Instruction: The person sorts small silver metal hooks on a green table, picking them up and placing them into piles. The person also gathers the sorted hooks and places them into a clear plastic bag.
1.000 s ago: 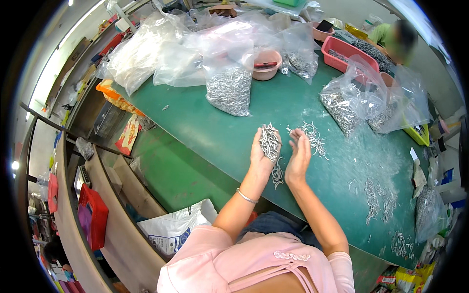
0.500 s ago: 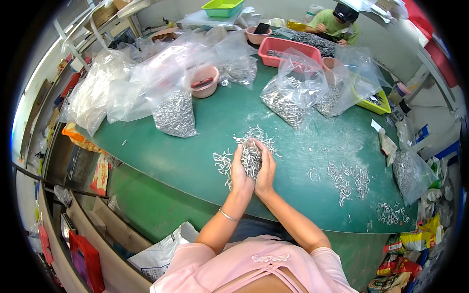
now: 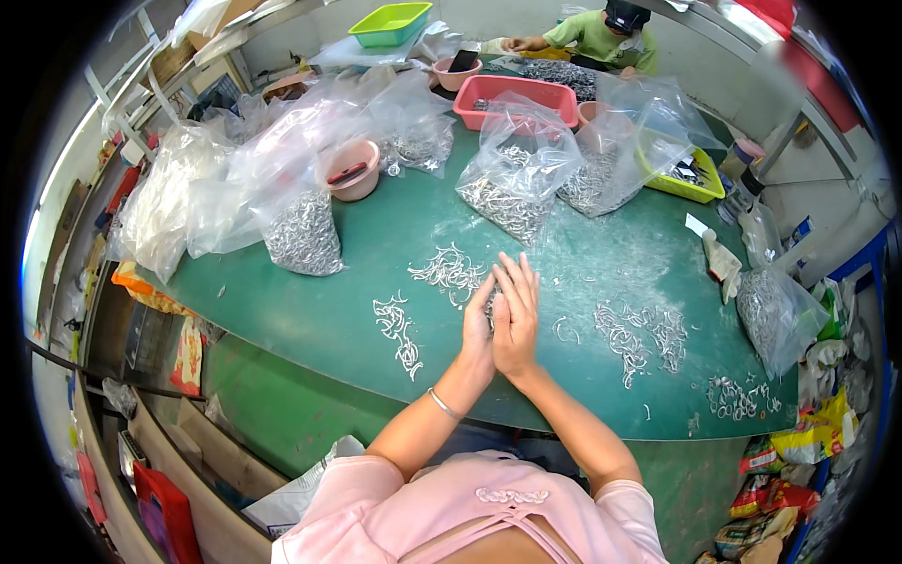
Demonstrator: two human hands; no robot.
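My left hand [image 3: 477,321] and my right hand [image 3: 516,324] are cupped together above the green table, closed around a handful of small curved silver metal pieces [image 3: 491,305]. The right hand lies over most of the handful, so only a sliver of metal shows between the palms. Just beyond my fingers a loose pile of the same curved pieces [image 3: 449,270] is spread on the tabletop. Another scatter of curved pieces [image 3: 399,336] lies to the left of my left hand. To the right of my hands sits a wider group of curved pieces [image 3: 642,336].
Clear bags of metal pieces stand at the left [image 3: 305,235] and centre back [image 3: 507,193]. Behind are a pink bin [image 3: 564,103], a pink bowl [image 3: 355,183] and a yellow-green tray [image 3: 686,188]. Ring-like pieces [image 3: 738,399] lie at the right edge. Another person [image 3: 601,42] sits at the far end.
My right hand has rolled over the handful, which lay exposed between both palms before. The joined hands have shifted right, away from the two nearby piles. The far person's arm has stretched left.
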